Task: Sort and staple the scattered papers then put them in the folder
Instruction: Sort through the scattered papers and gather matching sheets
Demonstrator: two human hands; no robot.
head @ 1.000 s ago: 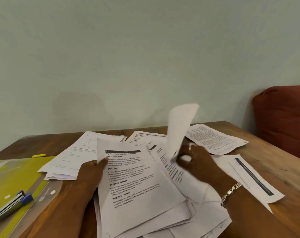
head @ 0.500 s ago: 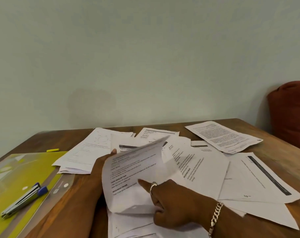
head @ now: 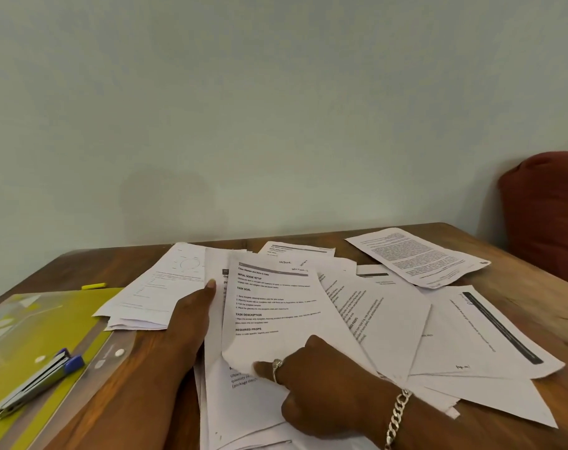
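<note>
Head view: on the wooden bench [head: 519, 287] printed papers lie fanned and overlapping in front of the person. The left hand [head: 191, 315] lies along the left edge of the central pile [head: 240, 394], thumb tip on the page beneath; its fingers go under the sheets, so I cannot tell whether that grip is closed on them. The right hand [head: 312, 368], wearing a ring and a chain bracelet [head: 396, 414], holds the lower edge of the top sheet [head: 269, 306], the 1 headed "INITIAL SCENE SETUP", with the thumb on the paper's face and a finger beneath its curled corner. To the left sits a separate stack of sheets [head: 156, 287], its near edge showing several layers. A single printed page [head: 415, 254] lies apart at the far right. More sheets spread to the right, 1 with a dark bar [head: 500, 329]. The yellow-green folder [head: 32, 323] rests at the left edge of the bench, with the blue and grey stapler [head: 39, 381] lying on it. A small yellow item [head: 93, 286] lies beyond the folder. A red cushion [head: 545, 216] stands at the right.
</note>
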